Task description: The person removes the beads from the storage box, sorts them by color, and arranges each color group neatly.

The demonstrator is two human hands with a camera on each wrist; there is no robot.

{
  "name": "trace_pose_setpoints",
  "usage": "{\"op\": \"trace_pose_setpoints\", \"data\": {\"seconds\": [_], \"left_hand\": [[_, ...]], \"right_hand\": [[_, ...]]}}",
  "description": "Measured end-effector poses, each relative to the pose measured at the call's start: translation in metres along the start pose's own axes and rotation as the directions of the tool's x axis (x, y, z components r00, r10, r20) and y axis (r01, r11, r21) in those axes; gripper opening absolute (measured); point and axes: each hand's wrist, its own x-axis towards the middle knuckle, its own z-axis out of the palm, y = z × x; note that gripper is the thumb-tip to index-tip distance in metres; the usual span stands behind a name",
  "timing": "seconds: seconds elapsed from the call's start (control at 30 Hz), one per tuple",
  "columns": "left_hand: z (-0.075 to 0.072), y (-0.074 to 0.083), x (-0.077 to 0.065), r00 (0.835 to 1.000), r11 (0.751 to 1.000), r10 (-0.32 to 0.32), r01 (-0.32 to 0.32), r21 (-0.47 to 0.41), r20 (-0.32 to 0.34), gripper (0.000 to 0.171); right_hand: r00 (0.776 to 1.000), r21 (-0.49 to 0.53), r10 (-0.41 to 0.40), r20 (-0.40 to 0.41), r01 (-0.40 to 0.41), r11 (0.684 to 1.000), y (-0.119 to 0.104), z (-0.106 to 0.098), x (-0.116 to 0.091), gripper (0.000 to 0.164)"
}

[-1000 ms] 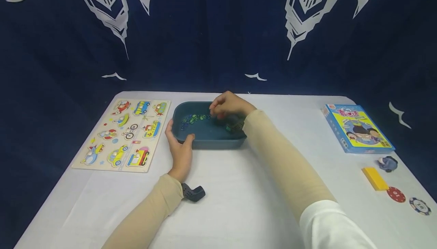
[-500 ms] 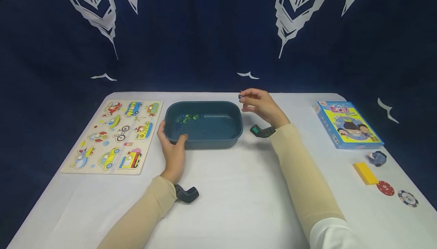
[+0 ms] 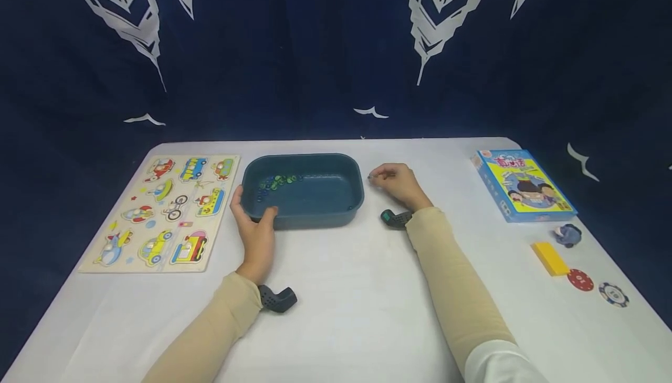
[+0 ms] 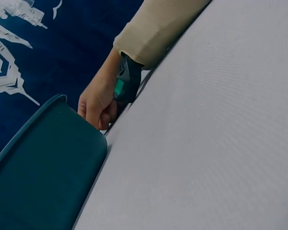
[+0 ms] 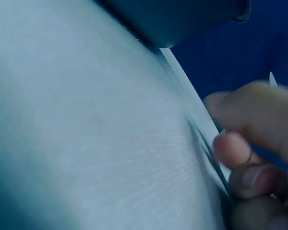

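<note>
A dark teal plastic bin (image 3: 315, 220) stands on the white-covered table. In its left part lie several small glossy green and blue beads (image 3: 278, 182). My left hand (image 3: 256, 243) grips the bin's front left corner, thumb over the front rim and fingers along the left end. Right of the bin, my right hand (image 3: 399, 185) is low, close over the cloth, thumb and fingertips pinched together on a small bead (image 3: 370, 176), mostly hidden by the fingers. In the right wrist view, the fingers (image 5: 230, 149) are bunched together with only a pale sliver showing between them.
Left of the bin lies a wooden vehicle puzzle board (image 3: 157, 214). To the right are a blue and yellow game box (image 3: 525, 188), a small grey-blue figure (image 3: 568, 235), a yellow block (image 3: 550, 258), a red chip (image 3: 580, 280) and a black-and-white chip (image 3: 613, 294).
My right hand has left the inside of the bin, moved right with the small bead, and come down toward the cloth. My left hand keeps its grip on the bin. The head view has shifted slightly.
</note>
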Motion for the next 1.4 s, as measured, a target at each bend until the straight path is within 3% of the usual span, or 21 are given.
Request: {"op": "trace_pose_setpoints", "data": {"seconds": [0.1, 0.23, 0.47, 0.87, 1.13, 1.23, 1.4], "left_hand": [[-0.001, 0.003, 0.001, 1.0, 1.0, -0.014, 0.014, 0.0, -0.003, 0.079], [-0.001, 0.01, -0.001, 1.0, 1.0, -0.031, 0.031, -0.001, 0.004, 0.079], [0.003, 0.031, -0.012, 0.999, 0.999, -0.034, 0.034, 0.004, 0.026, 0.077], [0.004, 0.033, -0.012, 0.998, 0.998, -0.06, 0.059, 0.011, 0.016, 0.078], [0.002, 0.022, -0.005, 0.999, 0.999, -0.053, 0.053, 0.007, 0.009, 0.079], [0.001, 0.011, 0.0, 0.999, 0.999, -0.048, 0.048, 0.01, 0.008, 0.079], [0.001, 0.001, 0.002, 1.0, 1.0, -0.022, 0.022, 0.014, -0.006, 0.079]], "right_hand": [[1.0, -0.097, -0.006, 0.008, 0.007, 0.995, -0.002, 0.001, 0.0, 0.016], [1.0, -0.136, 0.016, 0.019, -0.014, 0.991, -0.002, -0.001, 0.0, 0.017], [0.997, -0.116, 0.066, 0.032, -0.062, 0.991, -0.001, -0.005, -0.003, 0.018], [0.993, -0.107, 0.1, 0.055, -0.094, 0.99, 0.002, -0.015, -0.006, 0.018], [0.989, -0.088, 0.136, 0.058, -0.131, 0.988, 0.0, -0.016, -0.004, 0.02], [0.988, -0.076, 0.139, 0.063, -0.135, 0.988, 0.001, -0.017, -0.004, 0.022], [0.988, 0.14, 0.104, 0.11, -0.119, 0.983, 0.003, -0.023, -0.006, 0.031]]}}
